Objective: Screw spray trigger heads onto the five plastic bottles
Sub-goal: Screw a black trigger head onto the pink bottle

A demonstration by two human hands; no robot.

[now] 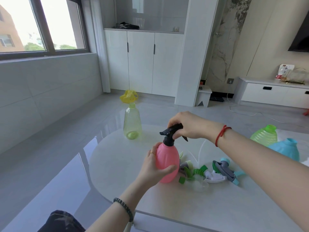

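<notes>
The left hand (154, 166) wraps its fingers (167, 169) around the lower body of a pink bottle (167, 164), an egg-shaped, faintly ribbed plastic vessel held upright above the pale desk (167, 206). On its neck sits a black spray trigger head (171, 133), nozzle pointing away to the left of the right hand (189, 126), whose fingers close over the rear of the head from above, the trigger lever poking out just below them. Beyond the left fingers, well apart, a translucent yellow-green bottle (132, 123) stands open-necked on the desk. Just beneath and right of the pink bottle lies a heap of loose trigger heads (215, 171) in green, white, grey and blue. Past the right wrist, a green ribbed bottle (265, 135) and a blue bottle (286, 148) lean with open necks.
</notes>
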